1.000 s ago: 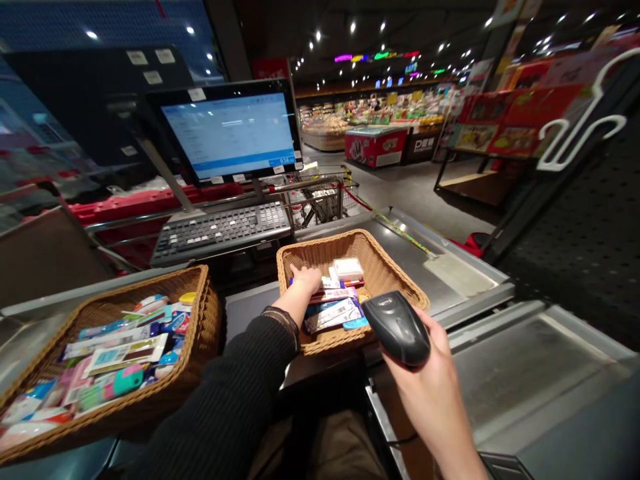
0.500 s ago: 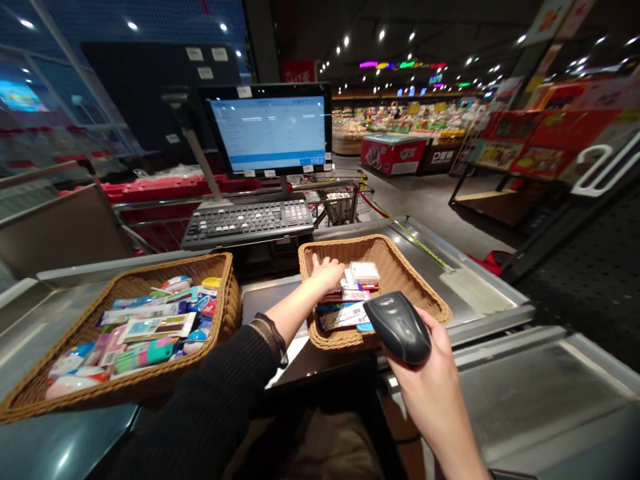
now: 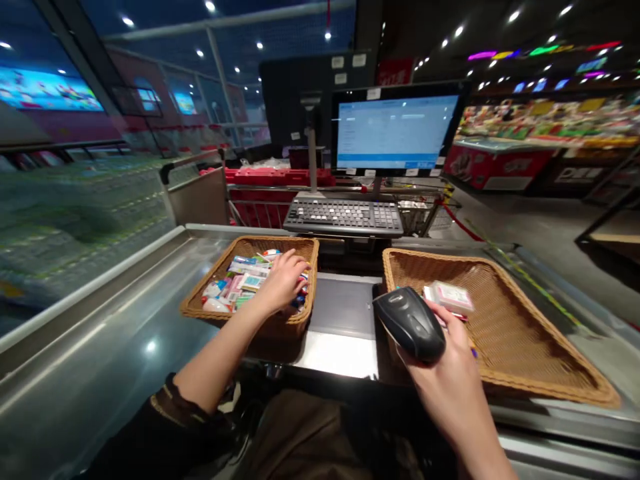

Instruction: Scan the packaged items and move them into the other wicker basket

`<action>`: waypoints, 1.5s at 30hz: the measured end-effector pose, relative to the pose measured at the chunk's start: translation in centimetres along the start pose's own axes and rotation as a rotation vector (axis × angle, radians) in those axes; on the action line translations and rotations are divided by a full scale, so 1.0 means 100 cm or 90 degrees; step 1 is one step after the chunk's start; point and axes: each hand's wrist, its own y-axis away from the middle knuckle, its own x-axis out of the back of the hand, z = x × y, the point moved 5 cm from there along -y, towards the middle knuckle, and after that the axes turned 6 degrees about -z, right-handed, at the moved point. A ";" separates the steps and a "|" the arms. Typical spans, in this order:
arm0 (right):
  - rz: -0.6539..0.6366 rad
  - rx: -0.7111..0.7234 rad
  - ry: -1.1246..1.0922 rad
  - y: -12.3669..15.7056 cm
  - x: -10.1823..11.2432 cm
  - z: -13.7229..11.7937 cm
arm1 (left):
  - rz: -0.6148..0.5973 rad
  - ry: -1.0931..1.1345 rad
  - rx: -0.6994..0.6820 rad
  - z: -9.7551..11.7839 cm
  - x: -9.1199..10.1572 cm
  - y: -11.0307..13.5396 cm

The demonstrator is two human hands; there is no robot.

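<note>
My right hand (image 3: 453, 357) is wrapped round a black handheld barcode scanner (image 3: 410, 325), held in front of the right wicker basket (image 3: 530, 327). A clear-lidded box (image 3: 451, 297) and a few small packages lie in that basket, partly hidden by the scanner and hand. Over the left wicker basket (image 3: 250, 241) reaches my left hand (image 3: 284, 280), its fingers apart and bent down over the goods. Several small packages fill this basket, among them a pale boxed item (image 3: 251, 283) and a white rounded pack (image 3: 216, 305). What lies right under my left fingers is partly hidden.
Behind the baskets stand a keyboard (image 3: 345, 215) and a lit monitor (image 3: 397, 133). A grey and white flat surface (image 3: 343, 313) lies between the baskets. The metal counter (image 3: 125, 347) stretches left, with a shopping cart (image 3: 425, 210) beyond.
My left hand has gone from the right basket to the left one. The view has turned left. My right hand still grips the scanner.
</note>
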 end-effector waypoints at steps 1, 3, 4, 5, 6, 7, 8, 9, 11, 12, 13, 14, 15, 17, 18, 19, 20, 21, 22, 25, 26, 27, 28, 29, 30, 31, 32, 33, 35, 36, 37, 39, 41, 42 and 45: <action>-0.021 0.005 0.002 -0.002 -0.008 -0.003 | 0.002 -0.012 0.024 -0.020 0.003 0.012; -0.059 0.019 0.004 -0.007 -0.022 -0.010 | -0.007 -0.032 0.067 -0.055 0.009 0.034; -0.075 0.030 0.001 -0.009 -0.028 -0.015 | -0.016 -0.041 0.084 -0.069 0.011 0.042; -0.086 0.041 -0.003 -0.010 -0.034 -0.020 | -0.027 -0.048 0.098 -0.080 0.012 0.049; -0.093 0.051 -0.007 -0.011 -0.039 -0.026 | -0.040 -0.055 0.108 -0.090 0.013 0.055; -0.097 0.059 -0.008 -0.013 -0.044 -0.033 | -0.056 -0.061 0.115 -0.097 0.013 0.060; -0.102 0.067 -0.005 -0.013 -0.049 -0.039 | -0.073 -0.066 0.119 -0.103 0.013 0.063; -0.106 0.073 -0.001 -0.014 -0.053 -0.046 | -0.090 -0.070 0.123 -0.108 0.011 0.065; -0.122 0.083 0.003 -0.015 -0.062 -0.058 | -0.124 -0.074 0.130 -0.115 0.008 0.067; -0.130 0.087 0.005 -0.016 -0.066 -0.063 | -0.137 -0.075 0.133 -0.117 0.007 0.067; -0.135 0.093 0.007 -0.016 -0.069 -0.068 | -0.150 -0.074 0.137 -0.120 0.005 0.066; -0.138 0.101 0.011 -0.017 -0.071 -0.071 | -0.162 -0.074 0.139 -0.123 0.003 0.065; -0.139 0.110 0.015 -0.017 -0.073 -0.074 | -0.174 -0.074 0.139 -0.125 0.001 0.064; -0.135 0.124 0.023 -0.017 -0.076 -0.079 | -0.196 -0.075 0.135 -0.128 -0.002 0.060; -0.134 0.128 0.026 -0.017 -0.077 -0.080 | -0.203 -0.076 0.131 -0.129 -0.002 0.058; -0.134 0.129 0.028 -0.017 -0.077 -0.081 | -0.211 -0.078 0.126 -0.129 -0.003 0.056; -0.135 0.128 0.029 -0.017 -0.078 -0.081 | -0.220 -0.080 0.121 -0.129 -0.004 0.054; -0.136 0.128 0.029 -0.017 -0.078 -0.082 | -0.231 -0.081 0.118 -0.129 -0.004 0.052; -0.138 0.128 0.028 -0.017 -0.079 -0.081 | -0.244 -0.083 0.116 -0.129 -0.004 0.050; -0.140 0.125 0.025 -0.017 -0.079 -0.081 | -0.275 -0.090 0.117 -0.129 -0.004 0.047; -0.139 0.125 0.025 -0.017 -0.078 -0.080 | -0.277 -0.091 0.117 -0.129 -0.004 0.047; -0.138 0.125 0.026 -0.017 -0.078 -0.080 | -0.272 -0.090 0.119 -0.130 -0.002 0.047; -0.136 0.127 0.028 -0.017 -0.078 -0.080 | -0.261 -0.086 0.120 -0.131 -0.001 0.048; -0.134 0.131 0.031 -0.017 -0.077 -0.080 | -0.244 -0.079 0.121 -0.131 0.001 0.048; -0.132 0.134 0.034 -0.018 -0.077 -0.080 | -0.222 -0.071 0.120 -0.131 0.003 0.048; -0.129 0.138 0.037 -0.018 -0.076 -0.081 | -0.193 -0.064 0.115 -0.130 0.006 0.047; -0.127 0.141 0.040 -0.019 -0.076 -0.081 | -0.164 -0.059 0.104 -0.128 0.009 0.046; -0.124 0.142 0.044 -0.019 -0.075 -0.081 | -0.136 -0.055 0.087 -0.124 0.012 0.045; -0.117 0.143 0.053 -0.021 -0.074 -0.081 | -0.080 -0.051 0.053 -0.114 0.018 0.041; -0.115 0.145 0.058 -0.022 -0.073 -0.080 | -0.054 -0.047 0.041 -0.108 0.022 0.039; -0.115 0.149 0.064 -0.023 -0.073 -0.079 | -0.029 -0.042 0.033 -0.101 0.025 0.036; -0.121 0.162 0.080 -0.025 -0.074 -0.077 | 0.012 -0.023 0.019 -0.086 0.031 0.031; -0.128 0.170 0.096 -0.025 -0.075 -0.076 | 0.040 0.006 -0.002 -0.071 0.035 0.026; -0.129 0.169 0.102 -0.025 -0.076 -0.075 | 0.048 0.020 -0.012 -0.063 0.036 0.024; -0.130 0.160 0.106 -0.025 -0.077 -0.073 | 0.062 0.051 -0.026 -0.048 0.037 0.017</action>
